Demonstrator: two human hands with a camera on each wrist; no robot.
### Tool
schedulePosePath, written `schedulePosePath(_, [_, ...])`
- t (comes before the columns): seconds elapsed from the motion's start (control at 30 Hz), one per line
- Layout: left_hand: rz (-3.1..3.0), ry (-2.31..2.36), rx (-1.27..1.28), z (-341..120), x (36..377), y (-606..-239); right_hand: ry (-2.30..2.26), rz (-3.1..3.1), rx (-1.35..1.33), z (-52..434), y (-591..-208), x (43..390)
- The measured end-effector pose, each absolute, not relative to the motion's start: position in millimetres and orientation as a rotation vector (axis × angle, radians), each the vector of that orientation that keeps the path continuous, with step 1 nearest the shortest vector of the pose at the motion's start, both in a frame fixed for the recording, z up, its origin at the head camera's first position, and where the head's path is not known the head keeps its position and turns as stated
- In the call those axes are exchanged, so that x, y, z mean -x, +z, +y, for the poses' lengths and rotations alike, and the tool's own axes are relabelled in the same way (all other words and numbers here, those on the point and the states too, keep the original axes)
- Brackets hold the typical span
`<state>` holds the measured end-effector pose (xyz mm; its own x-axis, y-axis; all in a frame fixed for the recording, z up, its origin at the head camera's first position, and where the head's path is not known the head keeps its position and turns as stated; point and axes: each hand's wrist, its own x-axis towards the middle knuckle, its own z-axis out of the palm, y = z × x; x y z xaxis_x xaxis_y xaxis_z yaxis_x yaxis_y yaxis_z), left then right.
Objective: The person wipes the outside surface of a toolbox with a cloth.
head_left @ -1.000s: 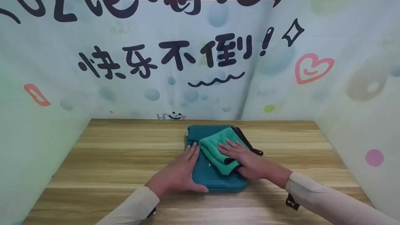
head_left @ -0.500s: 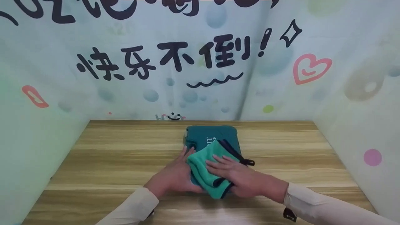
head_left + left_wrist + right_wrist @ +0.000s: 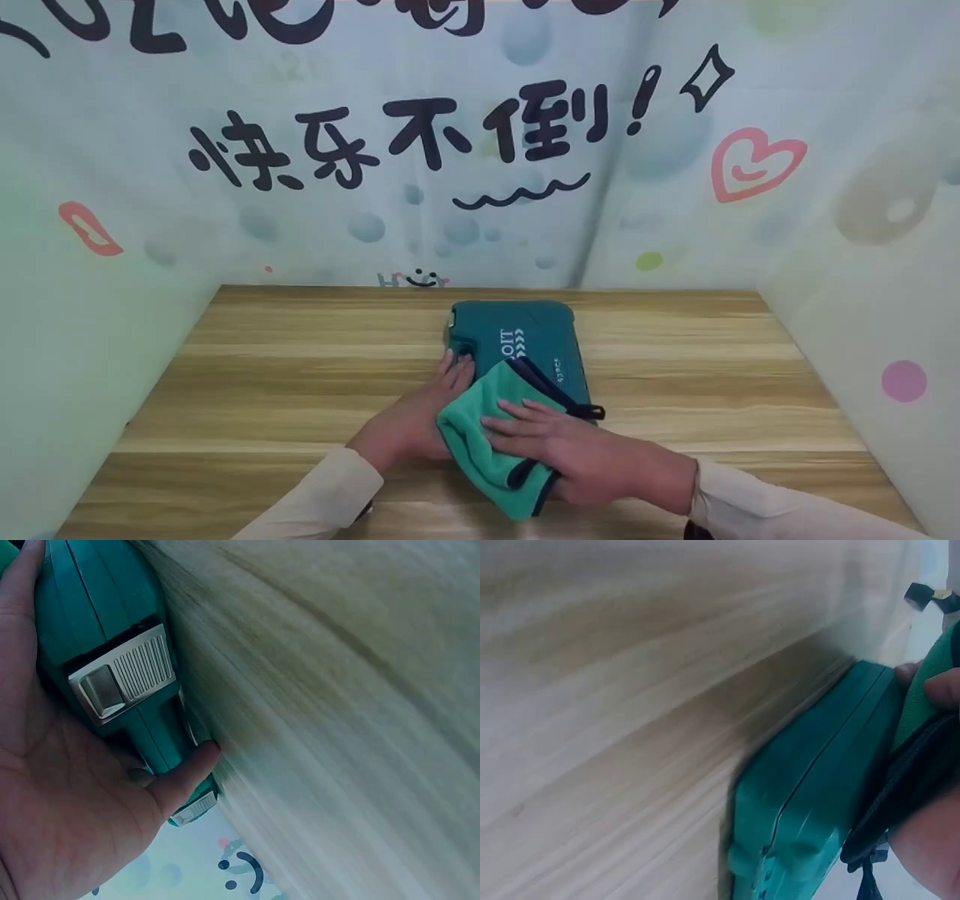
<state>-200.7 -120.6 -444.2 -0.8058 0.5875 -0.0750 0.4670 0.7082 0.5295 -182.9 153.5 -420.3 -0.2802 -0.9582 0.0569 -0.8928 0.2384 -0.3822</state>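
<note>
item: teal hard-shell case, plastic, lying flat on the wooden table near its middle, long axis running away from the person. white lettering and chevrons show on the lid at the far half; the near half is covered. the left wrist view shows a grey ribbed latch on the case's side edge.

item: green cloth, folded, dark piping along its edge, with a small black hanging loop at its right. it lies over the near end of the case and overhangs toward the person.

right hand: fingers straight and together, palm down, pressing flat on the cloth; it holds nothing in a curl. judged to bear the cloth against the lid as a wiping pad.

left hand: laid along the case's left side, fingers extended, thumb set against the side edge near the latch. not clamped round anything; judged to brace the case so it does not slide under the other hand's pressure.

surround: pale printed backdrop with black brush characters, a pink heart and coloured dots, enclosing the table on three sides. light sleeves on both forearms.

obscured: the near edge of the case is hidden by the cloth and hands in the head view. the lettering is partly covered and unreadable. both wrist views are blurred on the tabletop; the right wrist view shows only a case corner, the cloth's edge and fingertips. whether the latch is fastened cannot be told.
</note>
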Motion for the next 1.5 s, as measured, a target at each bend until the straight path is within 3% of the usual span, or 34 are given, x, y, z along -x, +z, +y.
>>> schedulePosePath(0.43, [2.611, 0.708, -0.828, -128, 204, -435, -0.501, 2.229, 1.733, 136, -412, 188])
schedulePosePath(0.9, [2.511, 0.778, -1.02, -145, 214, -433, -0.311, 2.35, 1.813, 117, -418, 190])
schedulePosePath(1.23, [2.511, 0.765, -0.992, -149, 215, -433, -0.356, 2.312, 1.826, 126, -422, 191])
schedulePosePath(1.5, [2.56, 0.594, -0.954, -143, 216, -433, -0.459, 2.217, 1.795, 163, -415, 191])
